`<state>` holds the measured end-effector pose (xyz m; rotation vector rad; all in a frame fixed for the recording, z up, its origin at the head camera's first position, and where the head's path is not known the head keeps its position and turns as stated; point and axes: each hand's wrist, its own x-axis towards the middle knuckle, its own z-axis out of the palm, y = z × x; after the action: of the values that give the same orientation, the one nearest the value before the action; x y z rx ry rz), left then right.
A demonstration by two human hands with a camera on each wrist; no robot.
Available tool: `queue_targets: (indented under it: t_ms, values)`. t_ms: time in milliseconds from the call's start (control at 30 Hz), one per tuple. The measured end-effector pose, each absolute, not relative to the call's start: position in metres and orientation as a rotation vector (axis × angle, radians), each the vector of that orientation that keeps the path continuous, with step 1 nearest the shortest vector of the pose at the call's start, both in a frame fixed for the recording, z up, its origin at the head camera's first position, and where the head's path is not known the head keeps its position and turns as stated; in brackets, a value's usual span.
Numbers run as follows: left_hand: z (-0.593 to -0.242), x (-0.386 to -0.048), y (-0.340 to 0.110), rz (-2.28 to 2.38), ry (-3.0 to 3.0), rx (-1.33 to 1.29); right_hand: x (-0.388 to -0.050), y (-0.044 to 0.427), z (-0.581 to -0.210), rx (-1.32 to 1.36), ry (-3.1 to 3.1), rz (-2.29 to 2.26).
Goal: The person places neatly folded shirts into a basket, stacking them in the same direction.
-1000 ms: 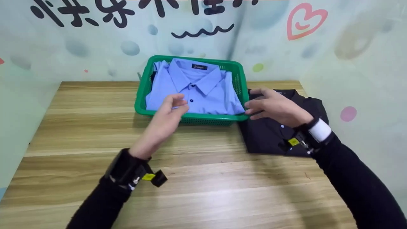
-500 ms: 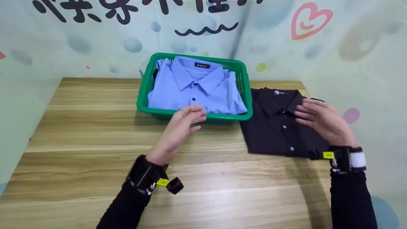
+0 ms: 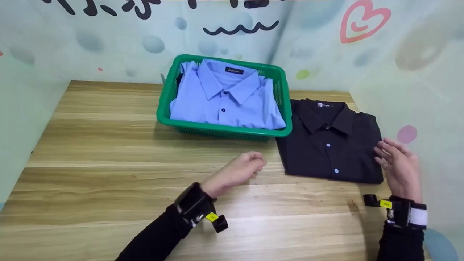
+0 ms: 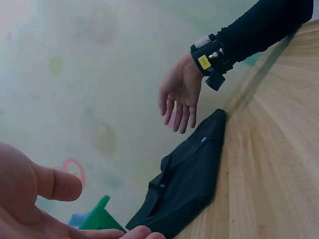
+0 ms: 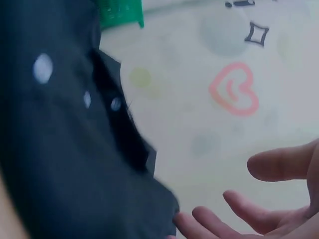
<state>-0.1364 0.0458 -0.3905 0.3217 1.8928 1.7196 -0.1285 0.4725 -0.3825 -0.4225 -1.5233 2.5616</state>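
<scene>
A folded black shirt [image 3: 311,152] with pale buttons lies on the table, collar toward the back wall. Beside its right edge hovers my right hand [image 3: 400,170], fingers loosely extended and holding nothing; in the right wrist view the fingertips [image 5: 202,224] are close to the shirt's edge, and contact is unclear. My left hand [image 3: 237,172] is over the bare wood left of the shirt, fingers relaxed, with nothing in its grasp. Behind it, a green plastic basket [image 3: 224,131] holds a folded light blue shirt [image 3: 246,112], collar up at the back.
The wooden table [image 3: 90,163] meets a patterned wall covering [image 3: 119,47] at the back and sides. The basket stands near the back wall, its right side against the black shirt's left edge. Something dark shows under the blue shirt at the basket's left.
Both hands have moved away from the basket. The right hand has travelled right and nearer, past the black shirt; the left has come right and nearer. Basket and shirts appear still.
</scene>
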Motion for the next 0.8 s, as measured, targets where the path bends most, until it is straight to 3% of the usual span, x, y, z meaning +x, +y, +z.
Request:
queue_targets:
  t_ms: [467,800]
  values:
    - [-0.429,-0.158,0.129,1.912,1.926,0.153,-0.13,0.484,-0.408,-0.714,-1.862,2.358]
    - [-0.443,-0.162,0.147,1.991,1.585,0.086,-0.14,0.473,-0.42,-0.935,-2.176,1.904]
